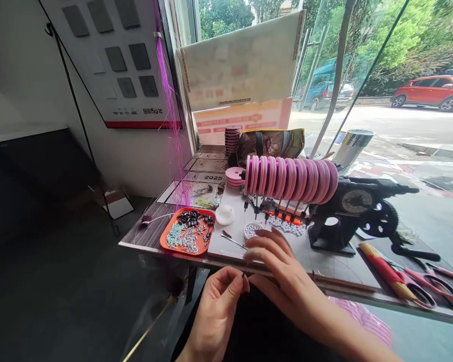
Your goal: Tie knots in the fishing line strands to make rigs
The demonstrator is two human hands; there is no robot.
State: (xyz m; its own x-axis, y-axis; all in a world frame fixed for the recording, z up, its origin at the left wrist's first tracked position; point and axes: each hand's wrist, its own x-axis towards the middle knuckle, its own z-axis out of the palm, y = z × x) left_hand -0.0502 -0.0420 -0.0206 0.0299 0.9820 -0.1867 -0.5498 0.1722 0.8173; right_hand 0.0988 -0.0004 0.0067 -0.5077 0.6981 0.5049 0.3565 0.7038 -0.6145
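My left hand point(221, 304) is in front of the table edge with thumb and forefinger pinched. A tiny dark bit shows at its fingertips, too small to name. My right hand point(287, 276) has its fingers stretched out and spread, its thumb close to the left fingertips. Beyond the right fingers is a small white dish point(252, 230) of grey beads. A thin metal tool with a dark end point(232, 239) lies beside it on the white board. To the left, an orange tray point(164, 236) holds small black, teal and silver parts.
A black hand-cranked winder point(357, 201) carries a row of pink spools point(290, 178). Scissors point(434, 284) and a red-wrapped bundle point(387, 271) lie at the right. Purple strands point(169, 100) hang at the left. Behind are a dark bag point(270, 143) and stacked spools point(233, 140).
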